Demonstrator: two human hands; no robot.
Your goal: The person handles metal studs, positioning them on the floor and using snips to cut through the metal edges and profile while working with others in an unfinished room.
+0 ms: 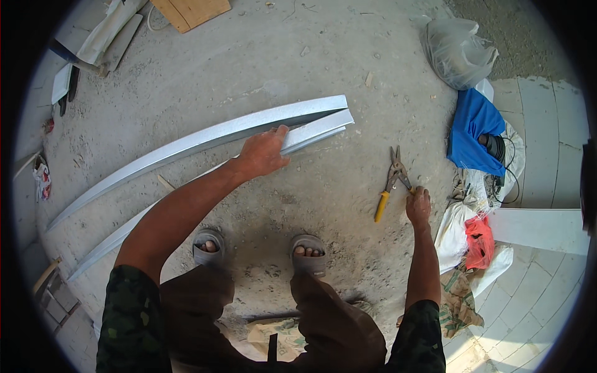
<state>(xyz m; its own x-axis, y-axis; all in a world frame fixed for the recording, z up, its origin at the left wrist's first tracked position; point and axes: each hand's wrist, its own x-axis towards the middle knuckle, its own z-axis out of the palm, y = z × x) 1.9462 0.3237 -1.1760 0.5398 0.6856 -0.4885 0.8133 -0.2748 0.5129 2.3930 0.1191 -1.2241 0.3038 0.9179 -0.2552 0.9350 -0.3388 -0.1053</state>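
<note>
My left hand (pixel 262 152) is closed round the nearer silver metal channel (pixel 317 129), close to its cut end. A second channel (pixel 186 135) lies behind it on the floor, their ends close together. My right hand (pixel 418 205) grips one handle of the tin snips (pixel 395 174) at the right; the jaws are spread a little, pointing away from me, and the other yellow handle (pixel 381 205) angles down to the left, outside my fingers.
Concrete floor (pixel 354 62). Along the right are a plastic bag (pixel 457 53), blue cloth (pixel 466 130), black cable (pixel 494 147), red bag (pixel 479 242) and pale board (pixel 538 230). Wooden board (pixel 189 12) and scraps (pixel 121 43) lie at upper left. My sandalled feet (pixel 306 248) stand below the channels.
</note>
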